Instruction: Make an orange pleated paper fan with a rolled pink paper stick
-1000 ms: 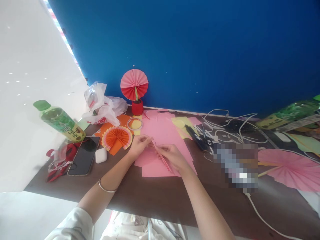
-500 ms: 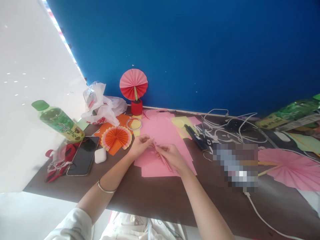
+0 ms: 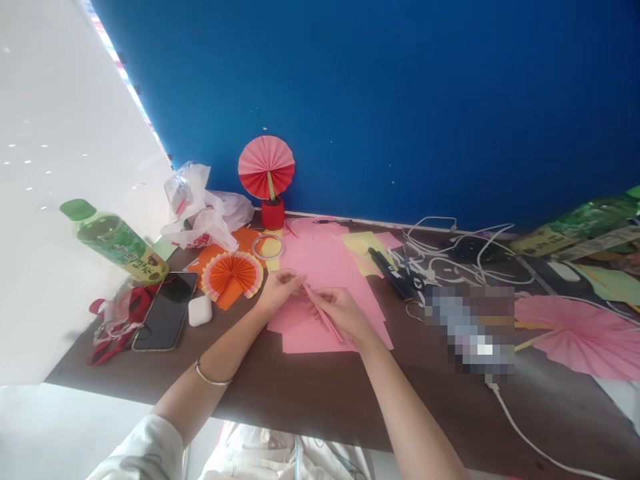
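Observation:
Between my two hands is a narrow folded strip of pink paper (image 3: 329, 321), slanting from upper left to lower right. My left hand (image 3: 281, 291) pinches its far end between thumb and fingers. My right hand (image 3: 343, 310) grips it around the middle, and the near end sticks out below the palm. Beneath both hands lie pink paper sheets (image 3: 300, 339), loosely stacked. An orange pleated paper fan (image 3: 233, 274) with a pink and yellow rim rests left of my left hand. A silver ring-shaped bangle (image 3: 268, 247) lies beyond it.
A round pink-and-red paper fan (image 3: 267, 167) stands in a red pot (image 3: 273, 215) by the blue wall. Leftward are a phone (image 3: 166, 312), a white earbud case (image 3: 200, 311), a green-capped bottle (image 3: 117, 241) and plastic bags (image 3: 207, 217). White cables (image 3: 440, 250) and a large pink fan (image 3: 583, 337) occupy the right.
Both hands keep their hold on the folded pink strip, with only slight finger movement. The whole view has shifted a little.

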`<state>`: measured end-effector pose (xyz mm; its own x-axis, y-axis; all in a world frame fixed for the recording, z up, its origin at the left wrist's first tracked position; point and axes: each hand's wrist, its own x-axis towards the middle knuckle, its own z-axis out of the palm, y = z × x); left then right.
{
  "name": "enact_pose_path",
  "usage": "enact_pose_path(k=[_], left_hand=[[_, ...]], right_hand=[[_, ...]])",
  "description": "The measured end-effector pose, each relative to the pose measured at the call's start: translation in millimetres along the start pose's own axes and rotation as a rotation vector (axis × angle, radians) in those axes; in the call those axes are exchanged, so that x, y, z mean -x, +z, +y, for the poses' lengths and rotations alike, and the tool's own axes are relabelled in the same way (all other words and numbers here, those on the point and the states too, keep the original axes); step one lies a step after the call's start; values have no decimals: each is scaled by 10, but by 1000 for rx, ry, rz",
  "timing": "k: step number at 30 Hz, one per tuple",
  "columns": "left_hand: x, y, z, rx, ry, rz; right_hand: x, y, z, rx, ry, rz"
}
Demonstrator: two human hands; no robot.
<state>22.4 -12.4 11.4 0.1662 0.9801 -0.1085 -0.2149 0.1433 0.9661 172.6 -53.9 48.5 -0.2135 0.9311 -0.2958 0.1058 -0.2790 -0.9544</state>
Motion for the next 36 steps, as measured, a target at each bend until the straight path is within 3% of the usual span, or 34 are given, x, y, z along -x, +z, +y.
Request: enact_pose_path(k=[8,13,18,21,27,31,36], left_hand=[[-35,-11,-51,-3,-6,19],[13,10,-18,-122,25,-55],[31,24,-53,-185,79,38],[10,3,-88,-84,93,126],[0,3,-110,59,59,247],[28,53,-94,80,78,198],[67,94,-86,62,48,51]], right_hand=[[-24,-2,34,-12,-5,-2],[-31,-1,46,-63,16,13],[-15,-36,7,-35,8,9],[-21,-68,11,48,-82,25],[-88,-60,174,323,-436,195],[-103,-47,241,549,-550,333],[-109,-53,238,398,-515,340]])
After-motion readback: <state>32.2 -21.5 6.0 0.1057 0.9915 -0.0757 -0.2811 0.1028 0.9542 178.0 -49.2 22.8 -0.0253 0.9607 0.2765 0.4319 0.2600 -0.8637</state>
